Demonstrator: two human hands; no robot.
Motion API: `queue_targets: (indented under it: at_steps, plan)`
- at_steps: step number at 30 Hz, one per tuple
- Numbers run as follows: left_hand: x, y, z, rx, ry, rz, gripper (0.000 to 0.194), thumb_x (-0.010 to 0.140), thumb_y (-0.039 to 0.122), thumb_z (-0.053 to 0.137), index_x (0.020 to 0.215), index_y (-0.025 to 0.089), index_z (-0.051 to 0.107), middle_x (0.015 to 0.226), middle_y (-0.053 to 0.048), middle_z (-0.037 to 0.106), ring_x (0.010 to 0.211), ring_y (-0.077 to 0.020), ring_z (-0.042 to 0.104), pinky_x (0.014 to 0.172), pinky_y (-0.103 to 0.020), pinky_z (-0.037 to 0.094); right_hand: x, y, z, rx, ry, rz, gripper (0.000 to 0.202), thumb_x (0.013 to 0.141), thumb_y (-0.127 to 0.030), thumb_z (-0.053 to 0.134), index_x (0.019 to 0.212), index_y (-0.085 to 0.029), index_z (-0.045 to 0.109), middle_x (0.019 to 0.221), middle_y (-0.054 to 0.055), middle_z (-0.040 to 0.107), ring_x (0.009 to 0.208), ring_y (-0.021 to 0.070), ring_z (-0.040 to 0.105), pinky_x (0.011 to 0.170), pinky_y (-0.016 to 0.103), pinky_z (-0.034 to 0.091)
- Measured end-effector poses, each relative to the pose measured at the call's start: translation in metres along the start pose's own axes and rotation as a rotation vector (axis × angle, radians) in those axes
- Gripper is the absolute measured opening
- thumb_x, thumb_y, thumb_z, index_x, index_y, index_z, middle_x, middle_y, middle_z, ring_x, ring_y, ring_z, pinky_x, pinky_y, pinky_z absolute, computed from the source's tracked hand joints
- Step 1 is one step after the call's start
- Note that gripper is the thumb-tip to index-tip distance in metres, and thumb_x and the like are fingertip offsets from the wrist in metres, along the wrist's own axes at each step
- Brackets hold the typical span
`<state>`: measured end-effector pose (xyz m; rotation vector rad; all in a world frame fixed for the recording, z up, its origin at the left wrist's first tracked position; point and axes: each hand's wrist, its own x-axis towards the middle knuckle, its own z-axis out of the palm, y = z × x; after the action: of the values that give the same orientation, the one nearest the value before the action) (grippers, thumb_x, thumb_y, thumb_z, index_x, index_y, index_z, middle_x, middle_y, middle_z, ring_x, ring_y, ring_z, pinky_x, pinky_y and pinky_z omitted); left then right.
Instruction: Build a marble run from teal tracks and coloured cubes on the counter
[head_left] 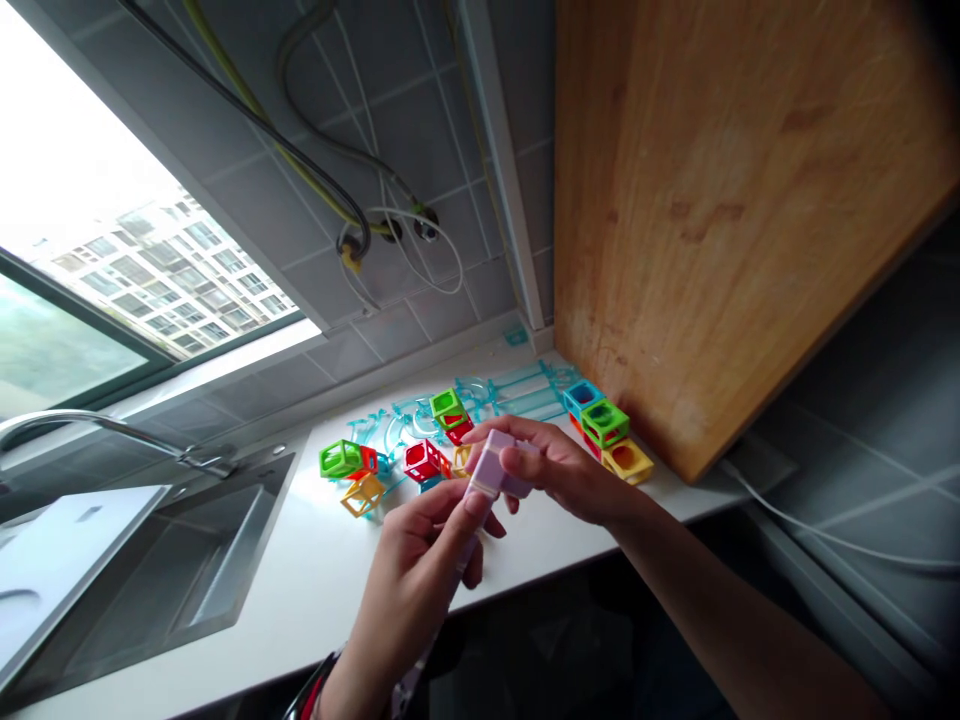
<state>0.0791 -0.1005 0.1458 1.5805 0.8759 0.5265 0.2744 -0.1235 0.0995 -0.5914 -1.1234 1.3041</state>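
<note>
Above the front edge of the white counter, both my hands grip a pale lilac, block-like thing with light bands (491, 462); its exact kind is not clear. My left hand (424, 550) is closed round its lower part, with the thumb pressed on the near face. My right hand (566, 468) pinches its upper right part between thumb and fingers. Behind them on the counter lie open-sided plastic cubes: a green one (341, 458), a yellow one (362, 494) and a red one (426, 460) to the left, and a yellow one (628, 460) at the right. My fingers partly hide others.
Translucent teal plastic pieces (525, 392) lie along the back of the white counter (300, 560). A large wooden board (720, 220) leans at the right. On the left are a sink (187, 575), a tap (120, 430) and a white panel (82, 560). Cables (300, 150) hang from the tiled wall.
</note>
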Motion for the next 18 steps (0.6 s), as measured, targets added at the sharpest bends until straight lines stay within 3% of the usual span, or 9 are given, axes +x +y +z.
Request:
queue_targets:
  at_steps: [3,7,13,18]
  plan:
    - [0.000,0.002,-0.002,-0.173,-0.134,-0.131,0.037,0.098,0.050,0.064,0.090,0.013,0.069,0.078,-0.004,0.068,0.046,-0.0064,0.053,0.042,-0.017,0.036,-0.001,0.001,-0.001,-0.022,0.001,-0.072,0.035,0.093,-0.050,0.072,0.105,-0.017,0.070,0.087,0.001,0.064,0.068,0.0102,0.058,0.060,0.020,0.048]
    - [0.004,-0.002,-0.005,-0.381,-0.296,-0.300,0.038,0.096,0.049,0.065,0.084,0.014,0.066,0.076,-0.003,0.068,0.039,-0.0048,0.049,0.037,-0.017,0.035,-0.006,-0.002,-0.014,-0.068,-0.087,-0.023,0.039,0.095,-0.054,0.068,0.103,-0.016,0.069,0.079,0.000,0.064,0.061,0.0103,0.056,0.053,0.019,0.044]
    - [0.014,-0.001,-0.013,-0.218,-0.399,-0.358,0.040,0.095,0.049,0.068,0.085,0.011,0.072,0.075,-0.006,0.071,0.041,-0.0051,0.053,0.037,-0.015,0.034,-0.011,-0.016,-0.044,-0.399,-0.251,0.060,0.035,0.092,-0.047,0.075,0.105,-0.014,0.075,0.093,0.007,0.073,0.079,0.0163,0.067,0.062,0.023,0.053]
    - [0.024,0.008,-0.028,-0.085,-0.423,-0.408,0.043,0.090,0.052,0.072,0.083,0.010,0.075,0.079,-0.009,0.073,0.044,-0.0068,0.053,0.040,-0.018,0.038,-0.006,-0.011,-0.046,-0.552,-0.283,-0.037,0.034,0.096,-0.047,0.072,0.107,-0.015,0.077,0.094,0.007,0.074,0.083,0.0177,0.068,0.069,0.026,0.052]
